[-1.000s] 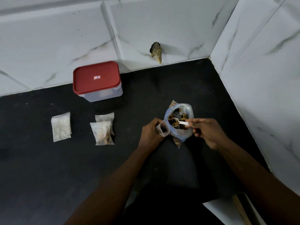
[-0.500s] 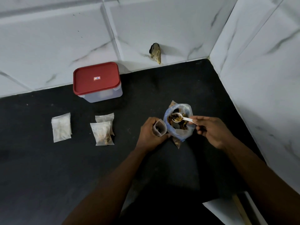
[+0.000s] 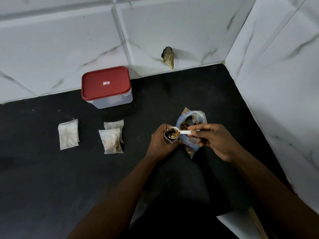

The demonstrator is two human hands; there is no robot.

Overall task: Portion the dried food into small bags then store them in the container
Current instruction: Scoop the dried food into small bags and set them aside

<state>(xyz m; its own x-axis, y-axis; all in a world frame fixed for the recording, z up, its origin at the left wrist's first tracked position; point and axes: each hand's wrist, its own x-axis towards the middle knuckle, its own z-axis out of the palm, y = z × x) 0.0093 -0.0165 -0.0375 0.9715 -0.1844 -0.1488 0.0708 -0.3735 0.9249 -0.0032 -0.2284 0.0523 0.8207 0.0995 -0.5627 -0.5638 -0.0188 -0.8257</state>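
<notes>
My left hand [image 3: 159,143] grips a small clear bag [image 3: 170,138] upright with its mouth open. My right hand [image 3: 213,140] pinches the handle of a white plastic spoon [image 3: 183,132], whose bowl, heaped with brown dried food, sits over the small bag's mouth. Just behind stands the big clear bag of dried food [image 3: 193,120], open at the top. Three filled small bags lie to the left: one alone [image 3: 68,134], and two overlapping [image 3: 111,141] [image 3: 114,125]. A clear container with a red lid [image 3: 106,85], closed, stands by the back wall.
The black counter [image 3: 43,169] ends at white marble-tiled walls behind and on the right. A rough hole [image 3: 168,56] breaks the back wall tile. A white surface with a wooden strip [image 3: 241,225] shows at the lower right.
My right hand lifted the loaded spoon out of the big bag and carried it left over the small bag's mouth. My left hand kept the small bag in place.
</notes>
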